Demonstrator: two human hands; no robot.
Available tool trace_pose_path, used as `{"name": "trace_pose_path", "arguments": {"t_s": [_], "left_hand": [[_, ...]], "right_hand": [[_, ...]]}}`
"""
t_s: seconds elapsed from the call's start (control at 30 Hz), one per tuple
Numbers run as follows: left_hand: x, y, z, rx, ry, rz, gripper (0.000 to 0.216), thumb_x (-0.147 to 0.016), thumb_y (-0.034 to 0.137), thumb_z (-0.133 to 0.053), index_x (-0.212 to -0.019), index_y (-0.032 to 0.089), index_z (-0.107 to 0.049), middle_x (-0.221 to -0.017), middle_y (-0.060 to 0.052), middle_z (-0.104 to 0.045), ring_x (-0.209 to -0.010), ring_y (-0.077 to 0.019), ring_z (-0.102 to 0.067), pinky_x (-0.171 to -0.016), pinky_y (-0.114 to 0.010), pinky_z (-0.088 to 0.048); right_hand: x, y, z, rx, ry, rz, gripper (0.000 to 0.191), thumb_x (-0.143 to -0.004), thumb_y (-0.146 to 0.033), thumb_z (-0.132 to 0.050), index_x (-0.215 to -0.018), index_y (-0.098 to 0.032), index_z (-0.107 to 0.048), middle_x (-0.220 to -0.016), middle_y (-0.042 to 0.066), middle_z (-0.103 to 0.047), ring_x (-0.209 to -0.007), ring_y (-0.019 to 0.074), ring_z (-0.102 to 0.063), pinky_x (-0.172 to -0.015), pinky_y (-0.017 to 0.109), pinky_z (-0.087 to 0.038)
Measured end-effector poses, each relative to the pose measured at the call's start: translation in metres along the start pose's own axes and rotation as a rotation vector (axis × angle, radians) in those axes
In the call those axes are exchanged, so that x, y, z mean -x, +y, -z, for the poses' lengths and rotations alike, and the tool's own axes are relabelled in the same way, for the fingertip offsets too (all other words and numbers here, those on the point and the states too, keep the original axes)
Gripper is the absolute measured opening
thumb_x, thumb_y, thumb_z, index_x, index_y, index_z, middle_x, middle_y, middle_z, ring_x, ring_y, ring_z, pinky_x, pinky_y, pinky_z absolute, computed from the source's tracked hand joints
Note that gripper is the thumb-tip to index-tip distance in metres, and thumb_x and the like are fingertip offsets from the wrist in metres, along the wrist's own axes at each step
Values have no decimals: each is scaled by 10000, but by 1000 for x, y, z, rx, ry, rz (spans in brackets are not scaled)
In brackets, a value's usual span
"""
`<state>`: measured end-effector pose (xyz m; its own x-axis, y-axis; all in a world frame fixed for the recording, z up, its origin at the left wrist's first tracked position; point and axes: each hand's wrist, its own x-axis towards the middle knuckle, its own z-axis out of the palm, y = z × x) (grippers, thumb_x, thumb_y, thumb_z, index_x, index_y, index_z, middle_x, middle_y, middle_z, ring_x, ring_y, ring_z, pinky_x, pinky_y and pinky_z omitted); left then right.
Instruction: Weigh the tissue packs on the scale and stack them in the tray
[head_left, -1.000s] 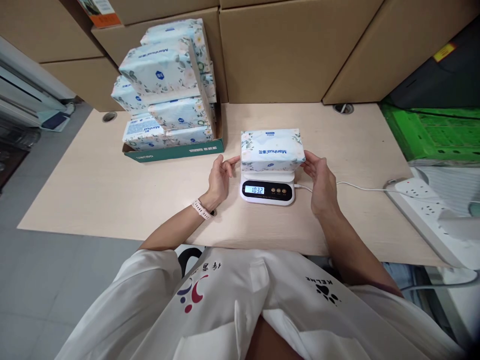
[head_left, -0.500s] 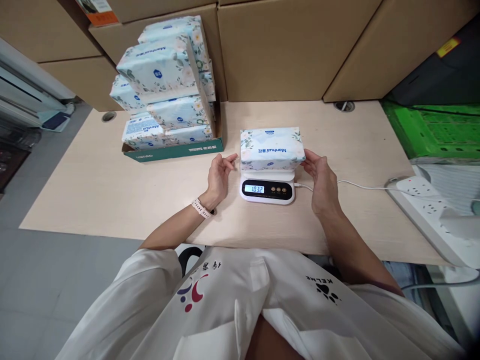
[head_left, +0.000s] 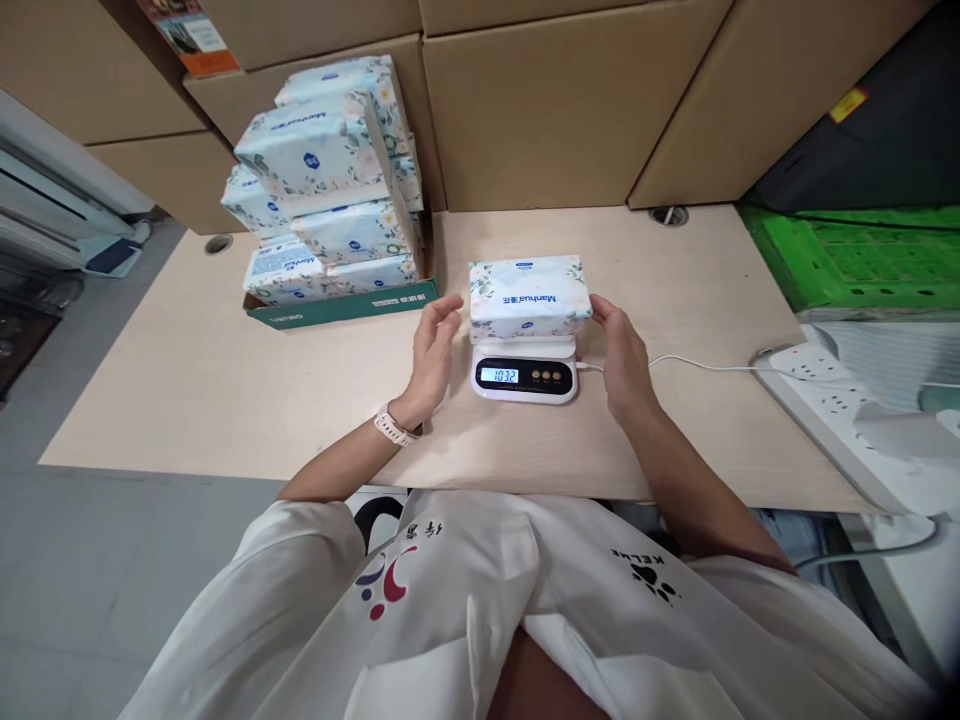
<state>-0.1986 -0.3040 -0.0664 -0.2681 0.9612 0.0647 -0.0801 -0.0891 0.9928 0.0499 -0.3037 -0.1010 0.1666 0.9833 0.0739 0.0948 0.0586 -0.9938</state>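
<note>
A pack of tissues (head_left: 529, 295) in pale blue and white floral wrap lies flat on a white kitchen scale (head_left: 487, 392), whose display (head_left: 500, 376) reads 103.2. My left hand (head_left: 431, 355), with a pink watch strap (head_left: 394, 426) at the wrist, is open just left of the pack, with a small gap between. On the other side, my right hand (head_left: 627, 362) is open too, fingertips at the pack's right end; whether they touch it I cannot tell. The pack hides most of the scale's platform.
More tissue packs (head_left: 315, 150) are stacked in a green carton (head_left: 352, 308) at the table's (head_left: 180, 390) back left. Cardboard boxes (head_left: 532, 120) line the back. A white cable (head_left: 697, 366) runs from the scale toward a power strip (head_left: 814, 385). A green crate (head_left: 862, 260) stands right.
My left hand has turned and its fingers have straightened upward beside the pack. My right hand stays by the right end. The view has shifted slightly; the reading is the same.
</note>
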Motion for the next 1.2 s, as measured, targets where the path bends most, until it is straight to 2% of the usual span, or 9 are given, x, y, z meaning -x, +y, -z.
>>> {"name": "trace_pose_path", "arguments": {"t_s": [0.17, 0.37, 0.47, 0.6, 0.7, 0.77, 1.0, 1.1, 1.2], "left_hand": [[-3, 12, -40, 57, -277, 69, 323, -969, 339, -815, -1271, 249, -744, -1469, -95, -738, -1524, -353, -602, -1338, -467, -409], [-36, -7, -141, -13, -656, 133, 571, -952, 500, -847, -1440, 255, -677, -1796, -99, -508, -1751, -404, -348, -1460, -528, -233], [-40, -14, -179, -165, -795, 215, 719, -930, 572, -842, -1541, 264, -622, -1858, -106, -409, -1782, -399, -272, -1470, -548, -222], [-27, -5, -184, -281, -894, -25, 790, -986, 544, -758, -1666, 218, -524, -1859, -146, -394, -1747, -385, -367, -1433, -514, -322], [-23, 9, -158, -285, -867, -250, 658, -997, 433, -752, -1597, 209, -604, -1802, -152, -493, -1737, -371, -381, -1433, -498, -301], [-28, 19, -127, -211, -748, -325, 599, -958, 456, -833, -1494, 238, -678, -1741, -134, -573, -1734, -388, -378, -1453, -531, -235], [-79, 52, 41, -385, 21, -604, 618, -1068, 566, -704, -1569, 224, -585, -1799, -101, -481, -1742, -281, -326, -1472, -447, -180], [-111, 54, 104, -279, 321, -538, 520, -1112, 492, -661, -1590, 352, -512, -1809, 118, -446, -1780, -211, -181, -1473, -362, -106], [-147, 48, 139, -149, 470, -331, 436, -1206, 473, -449, -1599, 286, -467, -1798, 123, -448, -1752, -192, -205, -1461, -381, -148]], "right_hand": [[-28, 15, 5, -53, 73, -48, 788, -906, -933, -591, -1323, -288, -765, -1561, 85, -735, -1535, 340, -630, -1363, 600, -426], [-88, 34, 75, 143, 445, -47, 606, -1003, -726, -518, -1340, -250, -679, -1512, 136, -734, -1439, 341, -694, -1243, 598, -536], [-87, 32, 106, 290, 556, -44, 566, -984, -646, -604, -1357, -227, -679, -1555, 201, -692, -1534, 409, -583, -1351, 673, -354], [-69, 27, 104, 560, 422, 250, 675, -979, -619, -688, -1560, -282, -619, -1856, 121, -394, -1764, 394, -239, -1434, 693, -33], [-71, 29, 85, 695, 119, 429, 522, -1008, -517, -707, -1497, -334, -707, -1839, 67, -445, -1773, 351, -236, -1434, 639, 26], [-81, 33, 81, 723, 37, 455, 469, -1012, -429, -717, -1471, -339, -737, -1812, 59, -492, -1760, 329, -277, -1434, 616, 24], [-121, 20, 95, 660, 302, 362, 452, -984, -60, -671, -1385, -247, -763, -1846, 135, -419, -1783, 293, -224, -1423, 548, 116], [-130, -3, 53, 499, 227, 312, 373, -1034, -137, -663, -1389, -224, -738, -1811, 125, -481, -1757, 298, -284, -1457, 551, 24], [-136, -31, -31, 310, -77, 242, 364, -1119, -521, -607, -1356, -292, -761, -1589, 35, -727, -1546, 267, -601, -1419, 527, -340]]}}
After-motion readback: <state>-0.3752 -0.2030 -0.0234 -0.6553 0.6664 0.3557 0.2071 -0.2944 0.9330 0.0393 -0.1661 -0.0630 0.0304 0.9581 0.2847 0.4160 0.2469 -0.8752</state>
